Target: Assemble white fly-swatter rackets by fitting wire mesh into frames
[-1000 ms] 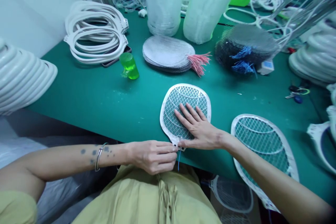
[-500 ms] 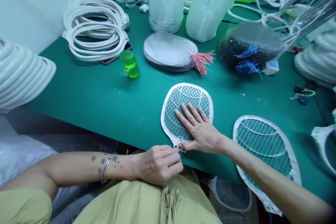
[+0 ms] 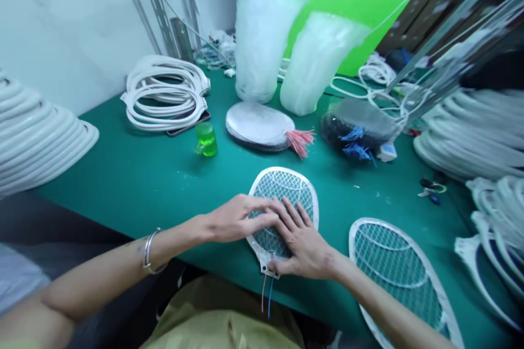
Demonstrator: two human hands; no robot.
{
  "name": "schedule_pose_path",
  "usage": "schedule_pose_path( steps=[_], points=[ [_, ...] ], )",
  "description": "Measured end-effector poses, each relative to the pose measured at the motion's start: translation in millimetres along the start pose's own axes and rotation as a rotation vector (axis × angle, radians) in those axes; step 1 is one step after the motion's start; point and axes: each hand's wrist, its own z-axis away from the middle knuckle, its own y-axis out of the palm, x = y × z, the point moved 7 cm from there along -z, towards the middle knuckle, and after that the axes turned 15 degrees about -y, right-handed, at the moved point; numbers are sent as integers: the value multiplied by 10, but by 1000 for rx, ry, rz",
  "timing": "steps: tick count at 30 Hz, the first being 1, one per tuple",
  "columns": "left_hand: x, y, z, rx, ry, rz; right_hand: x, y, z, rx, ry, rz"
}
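A white racket-shaped frame with mesh (image 3: 284, 191) lies flat on the green table (image 3: 135, 180) near its front edge. My right hand (image 3: 303, 242) rests flat on the mesh with fingers spread, thumb at the frame's narrow neck. My left hand (image 3: 239, 218) lies over the frame's left edge, fingers stretched out onto the mesh. A red and a blue wire (image 3: 266, 292) hang from the neck over the table edge.
A second meshed frame (image 3: 393, 267) lies to the right. Behind are a green bottle (image 3: 206, 139), a mesh stack with pink wires (image 3: 262, 126), a dark mesh pile with blue wires (image 3: 356, 128), white frame stacks (image 3: 164, 92) and two tall translucent stacks (image 3: 262, 38).
My left hand has let go of the wires at the neck and moved up onto the frame's left side. The view has tilted up; the wires now hang free.
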Motion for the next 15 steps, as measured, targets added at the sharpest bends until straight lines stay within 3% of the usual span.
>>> schedule_pose_path(
  steps=[2, 5, 7, 9, 11, 15],
  points=[
    [154, -87, -265, -103, -115, -123, -16, -27, -5, -11, 2, -46],
    [318, 87, -538, -116, -131, -368, 7, -129, 6, -82, -48, -165],
    [363, 201, -605, -136, -119, -458, 36, -215, 86, -173, -63, -271],
    [353, 259, -610, -146, -124, -488, 19, -261, 299, -297, 20, -362],
    [305, 267, -598, -145, -149, -490, -85, -201, 710, -436, 262, -427],
    [160, 255, -616, -105, -204, -515, -321, 213, 2087, -722, 1067, -385]
  ],
)
